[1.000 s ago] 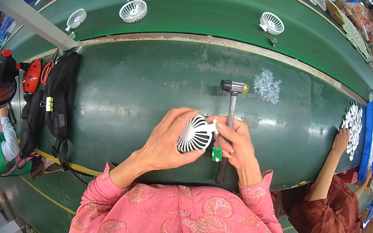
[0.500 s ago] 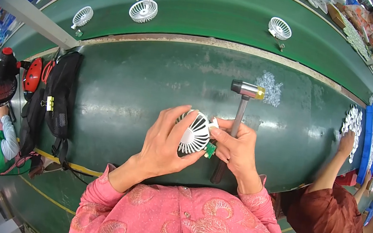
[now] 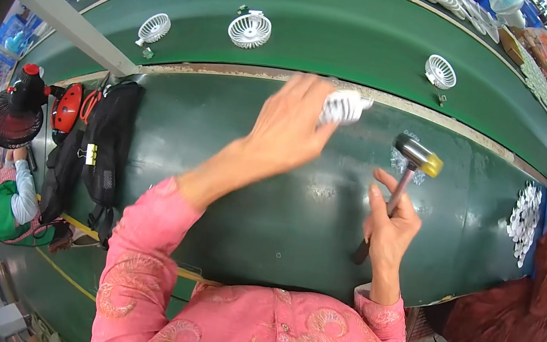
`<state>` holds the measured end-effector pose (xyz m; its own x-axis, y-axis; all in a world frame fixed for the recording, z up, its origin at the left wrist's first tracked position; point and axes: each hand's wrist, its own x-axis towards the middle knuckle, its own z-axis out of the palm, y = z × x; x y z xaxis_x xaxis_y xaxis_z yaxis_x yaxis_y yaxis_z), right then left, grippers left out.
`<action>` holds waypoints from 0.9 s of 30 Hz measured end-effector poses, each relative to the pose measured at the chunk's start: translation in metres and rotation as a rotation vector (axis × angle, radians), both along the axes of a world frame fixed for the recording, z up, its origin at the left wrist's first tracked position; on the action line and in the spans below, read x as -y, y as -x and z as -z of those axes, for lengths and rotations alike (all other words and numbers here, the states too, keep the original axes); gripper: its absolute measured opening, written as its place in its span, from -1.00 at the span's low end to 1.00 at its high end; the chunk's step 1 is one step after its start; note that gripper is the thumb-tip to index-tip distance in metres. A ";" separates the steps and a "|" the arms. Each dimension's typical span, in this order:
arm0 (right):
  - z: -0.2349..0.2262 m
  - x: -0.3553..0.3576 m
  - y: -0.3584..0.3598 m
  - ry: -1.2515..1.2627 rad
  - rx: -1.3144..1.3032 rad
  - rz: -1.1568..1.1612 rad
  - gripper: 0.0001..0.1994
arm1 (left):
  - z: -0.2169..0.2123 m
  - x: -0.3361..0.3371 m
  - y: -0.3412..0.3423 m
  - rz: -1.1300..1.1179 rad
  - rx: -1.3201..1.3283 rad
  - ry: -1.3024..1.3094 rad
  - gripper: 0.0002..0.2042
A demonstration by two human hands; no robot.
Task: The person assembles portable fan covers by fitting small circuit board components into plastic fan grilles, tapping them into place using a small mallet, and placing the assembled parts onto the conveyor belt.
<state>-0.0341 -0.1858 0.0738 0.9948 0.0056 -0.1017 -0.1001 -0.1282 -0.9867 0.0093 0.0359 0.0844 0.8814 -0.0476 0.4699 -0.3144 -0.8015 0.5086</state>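
Note:
My left hand [image 3: 291, 121] reaches out over the far edge of the worktable, closed on a round white slotted fan cage [image 3: 344, 108]. Motion blurs both, and the green circuit board seen on the cage earlier is not visible. My right hand [image 3: 392, 228] is to the right of the table's middle, closed around the handle of a small mallet [image 3: 411, 156]. The mallet has a metal head with one black face and one yellow face. Its head is over a scatter of small clear pieces [image 3: 398, 163], partly covering them.
Beyond the table edge, a green conveyor belt [image 3: 348, 48] carries white fan cages [image 3: 250, 30] with small boards. To the left lie a black mesh bag [image 3: 107, 146], a red ladybird-shaped item [image 3: 67, 108] and a small fan [image 3: 17, 111]. White parts [image 3: 524, 223] lie near a co-worker on the right.
My left hand has carried the fan cage forward from in front of me toward the belt. My right hand has come off the cage and moved right, still holding the mallet.

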 end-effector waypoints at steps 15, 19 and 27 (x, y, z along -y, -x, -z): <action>-0.002 0.003 0.022 -0.268 -0.009 -0.188 -0.80 | 0.051 -0.134 -0.078 -0.347 -0.091 -0.754 -0.83; 0.000 0.003 0.017 -0.215 -0.073 -0.212 -0.80 | 0.010 -0.082 -0.031 -0.341 -0.176 -0.219 -0.69; -0.014 -0.014 0.014 -0.105 -0.017 -0.359 -0.61 | -0.025 0.010 0.072 0.088 -0.666 1.151 -0.71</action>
